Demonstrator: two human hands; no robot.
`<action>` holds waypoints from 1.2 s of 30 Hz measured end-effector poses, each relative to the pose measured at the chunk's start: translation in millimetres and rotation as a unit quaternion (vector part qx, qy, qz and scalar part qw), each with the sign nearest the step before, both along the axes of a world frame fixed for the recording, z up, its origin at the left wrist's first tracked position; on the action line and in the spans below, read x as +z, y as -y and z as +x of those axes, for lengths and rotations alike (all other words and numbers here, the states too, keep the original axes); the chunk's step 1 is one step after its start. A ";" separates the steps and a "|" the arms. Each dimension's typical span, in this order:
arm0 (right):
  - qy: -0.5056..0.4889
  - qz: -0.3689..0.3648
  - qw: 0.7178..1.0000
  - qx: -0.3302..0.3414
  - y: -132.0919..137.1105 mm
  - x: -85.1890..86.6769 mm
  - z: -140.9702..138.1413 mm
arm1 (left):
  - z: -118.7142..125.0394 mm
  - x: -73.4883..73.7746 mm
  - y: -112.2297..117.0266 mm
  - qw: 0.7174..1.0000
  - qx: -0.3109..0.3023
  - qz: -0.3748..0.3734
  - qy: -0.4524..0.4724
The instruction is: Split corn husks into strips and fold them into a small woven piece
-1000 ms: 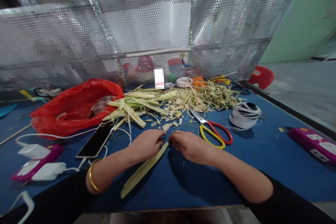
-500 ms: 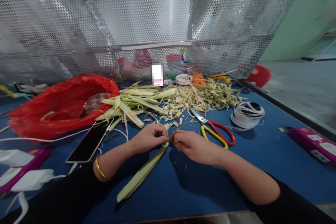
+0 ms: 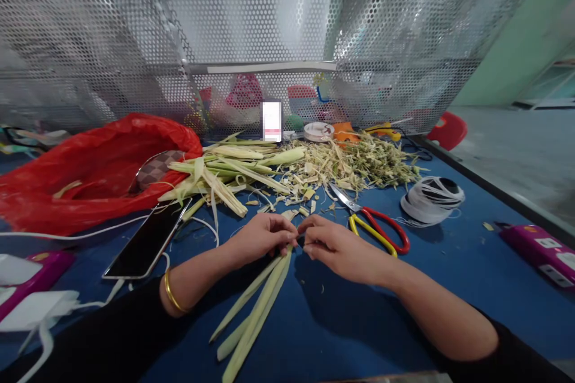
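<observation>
My left hand (image 3: 265,234), with a gold bangle at the wrist, pinches the gathered top end of a corn husk (image 3: 258,317). Below the fingers the husk hangs toward me in several long pale-green strips, fanned apart over the blue table. Close beside that end is my right hand (image 3: 330,245), its thumb and fingers drawn together; what lies between them is too small to make out. Scissors (image 3: 366,218) with one red and one yellow handle lie just beyond my right hand, blades pointing away. A spool of white thread (image 3: 431,200) stands farther right.
A pile of corn husks (image 3: 233,170) and dry shreds (image 3: 350,161) lies across the back. At left are a red plastic bag (image 3: 99,191), a phone (image 3: 146,242) and white cables. A purple power strip (image 3: 539,251) sits at right. Perforated metal mesh (image 3: 269,18) closes off the far side.
The husk below my left hand showed as one narrow piece; now it is spread into several strips. Both hands stay close together at its top end. The view has shifted slightly.
</observation>
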State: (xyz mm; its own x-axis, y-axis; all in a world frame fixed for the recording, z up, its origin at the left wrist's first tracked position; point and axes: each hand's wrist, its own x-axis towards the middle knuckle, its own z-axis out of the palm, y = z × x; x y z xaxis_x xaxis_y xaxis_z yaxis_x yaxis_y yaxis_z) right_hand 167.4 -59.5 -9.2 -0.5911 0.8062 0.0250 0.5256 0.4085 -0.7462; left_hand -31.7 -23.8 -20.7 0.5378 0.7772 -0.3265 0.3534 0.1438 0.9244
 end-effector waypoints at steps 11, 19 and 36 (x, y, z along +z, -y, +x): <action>-0.308 -0.211 0.924 -0.083 0.5 4.2 -9.2 | 6.2 -9.7 8.5 0.995 0.003 0.096 -0.005; -0.123 0.049 0.979 -0.154 -8.2 -11.2 -2.9 | 2.0 -8.3 6.7 0.991 -0.026 0.128 -0.008; -0.019 0.087 0.986 -0.144 -7.7 -26.9 -15.0 | 4.5 -6.1 5.0 0.997 0.007 0.075 0.029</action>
